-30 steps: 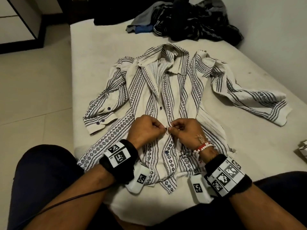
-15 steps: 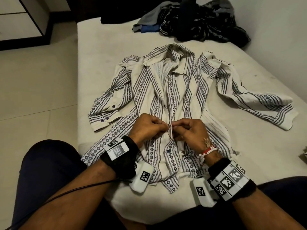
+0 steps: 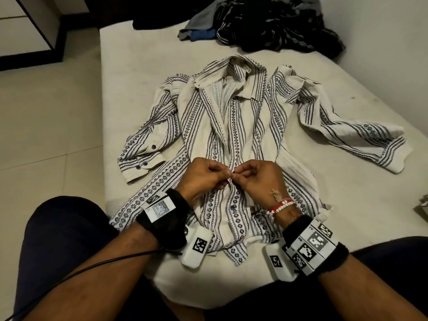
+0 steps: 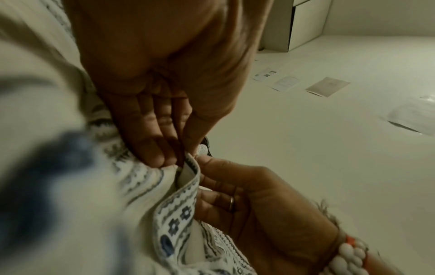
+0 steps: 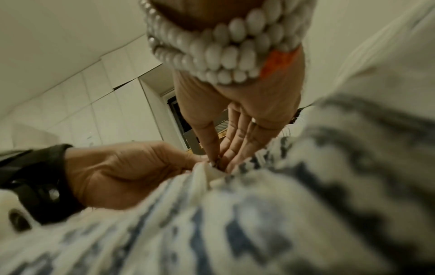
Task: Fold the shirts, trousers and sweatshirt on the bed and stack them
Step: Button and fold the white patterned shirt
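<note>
A cream shirt (image 3: pixel 245 126) with dark patterned stripes lies face up on the bed (image 3: pixel 143 72), sleeves spread to both sides. My left hand (image 3: pixel 208 177) and right hand (image 3: pixel 257 177) meet at the shirt's front placket, knuckles up. Each pinches one front edge of the shirt (image 4: pixel 186 188) between thumb and fingers, at mid-chest height. In the right wrist view both hands' fingertips (image 5: pixel 219 158) press into the same fold of shirt fabric (image 5: pixel 235 214). A dark button (image 3: pixel 232 207) shows just below my hands.
A heap of dark and grey-blue clothes (image 3: pixel 266 24) lies at the bed's far end by the wall. Tiled floor (image 3: pixel 46 135) runs along the left side, with papers (image 4: pixel 327 86) lying on it. My knees flank the near bed edge.
Both hands stayed together on the placket, working at the same spot. The head view shifted slightly, so the shirt appears further right and lower.
</note>
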